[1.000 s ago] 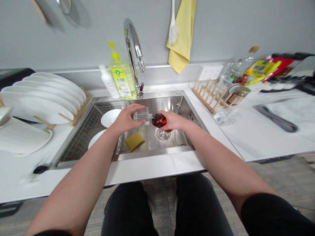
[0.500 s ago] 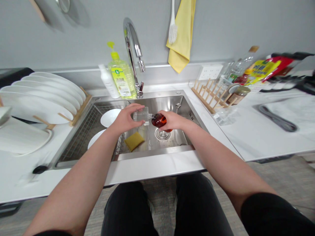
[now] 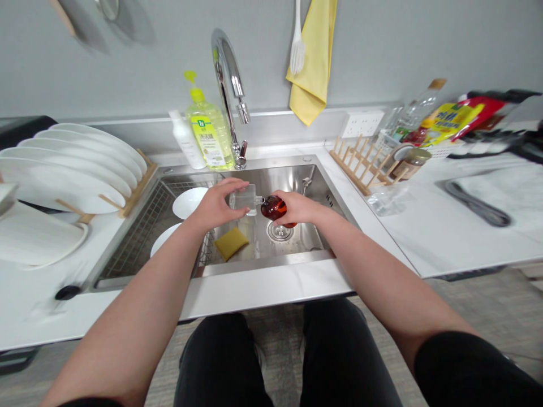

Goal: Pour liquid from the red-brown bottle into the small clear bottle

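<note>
Over the steel sink (image 3: pixel 292 261), my left hand (image 3: pixel 214 204) grips a small clear bottle (image 3: pixel 243 198) lying on its side, neck pointing right. Wrapped round a reddish-brown bottle (image 3: pixel 274 208) is my right hand (image 3: pixel 297 208); that bottle is tilted with its mouth toward the clear one. The two mouths meet or nearly meet; whether they touch I cannot tell. A little clear liquid seems to sit low in the clear bottle. Below my left hand a yellow sponge (image 3: pixel 231 243) lies in the sink, and the drain (image 3: pixel 280 232) shows under my right hand.
Two white bowls (image 3: pixel 190 203) rest on the wire rack (image 3: pixel 136 243) at left. Behind the sink stand a faucet (image 3: pixel 227 68), a dish soap bottle (image 3: pixel 211 133) and a white bottle (image 3: pixel 186 140). White plates (image 3: pixel 72 164) stand left; a wooden rack (image 3: pixel 360 169) with a jar (image 3: pixel 409 164) stands right.
</note>
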`<state>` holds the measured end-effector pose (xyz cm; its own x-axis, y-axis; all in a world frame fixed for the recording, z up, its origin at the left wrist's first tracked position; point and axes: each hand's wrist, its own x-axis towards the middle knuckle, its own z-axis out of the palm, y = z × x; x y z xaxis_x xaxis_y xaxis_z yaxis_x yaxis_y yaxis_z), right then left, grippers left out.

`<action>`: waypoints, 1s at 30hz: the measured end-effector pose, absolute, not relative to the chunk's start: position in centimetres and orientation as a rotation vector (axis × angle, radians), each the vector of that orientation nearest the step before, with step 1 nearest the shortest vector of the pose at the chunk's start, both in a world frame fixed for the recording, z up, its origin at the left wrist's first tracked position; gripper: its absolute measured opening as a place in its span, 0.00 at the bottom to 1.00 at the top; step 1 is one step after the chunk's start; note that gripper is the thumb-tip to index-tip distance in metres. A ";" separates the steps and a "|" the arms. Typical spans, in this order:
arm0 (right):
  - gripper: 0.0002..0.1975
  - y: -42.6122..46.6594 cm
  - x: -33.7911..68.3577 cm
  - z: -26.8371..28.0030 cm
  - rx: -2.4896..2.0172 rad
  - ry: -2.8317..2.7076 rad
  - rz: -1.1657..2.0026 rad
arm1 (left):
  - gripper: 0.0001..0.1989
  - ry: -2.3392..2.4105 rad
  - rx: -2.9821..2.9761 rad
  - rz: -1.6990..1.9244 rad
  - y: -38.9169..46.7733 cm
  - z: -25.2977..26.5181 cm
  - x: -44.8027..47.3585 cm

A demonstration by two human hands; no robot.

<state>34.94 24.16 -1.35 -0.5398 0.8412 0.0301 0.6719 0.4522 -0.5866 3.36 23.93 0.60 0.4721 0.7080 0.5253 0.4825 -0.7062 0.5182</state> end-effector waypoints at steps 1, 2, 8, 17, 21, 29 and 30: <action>0.42 24.1 34.9 -1.3 -1.291 -2.388 0.755 | 0.33 1.016 2.425 1.072 23.9 0.6 3.4; 0.42 24.1 34.9 -1.3 -1.291 -2.387 0.756 | 0.33 1.022 2.425 1.070 23.8 0.7 3.4; 0.44 24.1 34.9 -1.3 -1.300 -2.403 0.744 | 0.34 1.051 2.423 1.051 23.7 0.9 3.5; 0.44 24.1 34.9 -1.4 -1.282 -2.391 0.771 | 0.34 1.040 2.435 1.044 23.5 1.0 3.6; 0.45 24.2 34.9 -1.5 -1.277 -2.396 0.768 | 0.34 1.039 2.449 1.045 23.5 1.1 3.6; 0.45 24.2 34.8 -1.4 -1.286 -2.415 0.746 | 0.34 1.044 2.477 1.034 23.2 1.2 3.7; 0.45 24.2 34.8 -1.4 -1.288 -2.419 0.744 | 0.34 1.040 2.480 1.034 23.2 1.2 3.7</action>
